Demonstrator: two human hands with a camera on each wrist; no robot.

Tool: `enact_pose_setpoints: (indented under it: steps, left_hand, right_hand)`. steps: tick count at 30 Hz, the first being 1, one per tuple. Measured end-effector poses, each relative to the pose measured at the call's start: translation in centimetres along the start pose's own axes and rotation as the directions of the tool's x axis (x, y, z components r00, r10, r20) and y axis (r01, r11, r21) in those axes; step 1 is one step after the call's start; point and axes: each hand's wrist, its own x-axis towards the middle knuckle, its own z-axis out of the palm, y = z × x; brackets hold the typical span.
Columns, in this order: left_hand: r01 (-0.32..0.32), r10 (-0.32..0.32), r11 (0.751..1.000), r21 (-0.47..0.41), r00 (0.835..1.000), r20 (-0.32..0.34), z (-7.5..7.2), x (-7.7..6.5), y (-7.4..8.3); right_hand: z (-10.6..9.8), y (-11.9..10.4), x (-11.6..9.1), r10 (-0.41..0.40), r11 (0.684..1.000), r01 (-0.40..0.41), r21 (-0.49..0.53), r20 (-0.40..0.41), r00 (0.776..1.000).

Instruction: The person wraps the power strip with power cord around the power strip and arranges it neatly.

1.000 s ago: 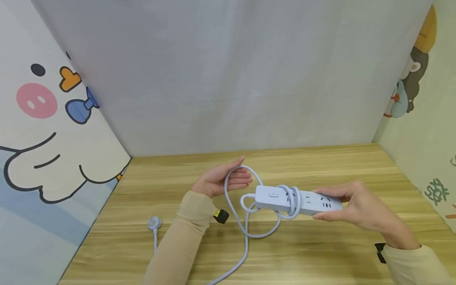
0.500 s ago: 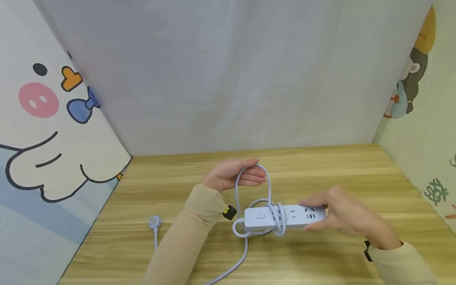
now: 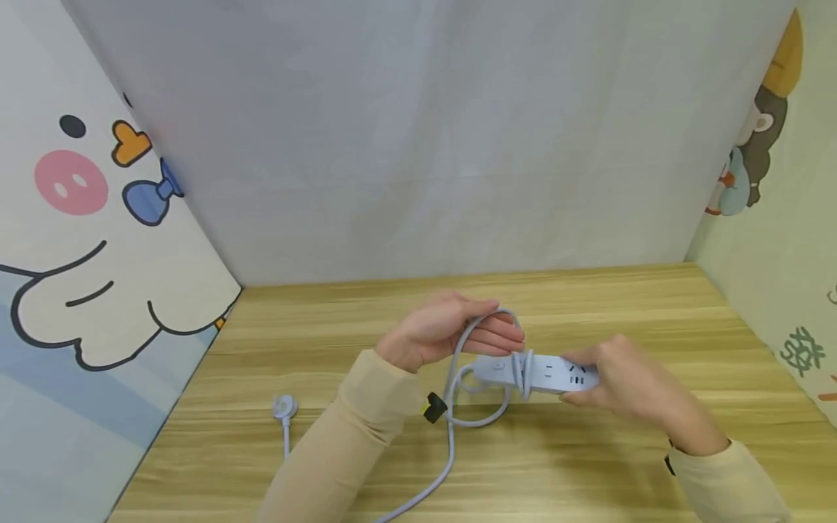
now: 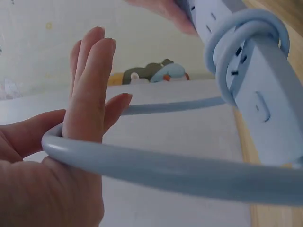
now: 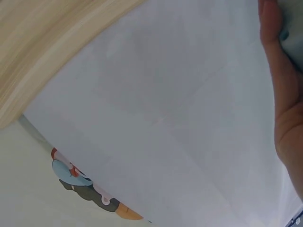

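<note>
The left grip [image 3: 451, 333] has straight fingers, the cord [image 4: 189, 175] looped round it; beside it, the right grip [image 3: 628, 381] pinches the power strip [image 3: 558, 372].

Here's the wood-grain bench [image 3: 654, 312], running back to a pale, lightly creased wall [image 3: 418, 145]; on the left wall [image 3: 39, 450], a big white cartoon character [image 3: 150, 269] wears a blue bow [image 3: 145, 203]; right wall [image 3: 791, 269], pale green, shows a dark-haired figure [image 3: 765, 160].
</note>
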Motion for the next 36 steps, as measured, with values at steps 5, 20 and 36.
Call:
enact_pose_setpoints:
  steps: [5,20,36]
  left_hand:
    - [-0.028,0.028,0.999,0.035,1.000,0.012,2.3,-1.1,-0.1]
    - [-0.096,0.091,0.991,0.091,0.994,0.063,3.2,-1.8,-3.1]
    - [-0.073,0.058,0.988,0.135,0.992,0.109,0.9,-1.5,-5.8]
  right_hand:
    - [-0.6,0.2,-0.1,0.030,0.996,-0.043,-0.081,-0.152,0.988]
    - [0.0,0.7,0.3,0.109,0.984,-0.167,-0.057,-0.552,0.826]
    - [-0.6,0.1,0.0,0.277,0.960,-0.157,0.230,-0.723,0.633]
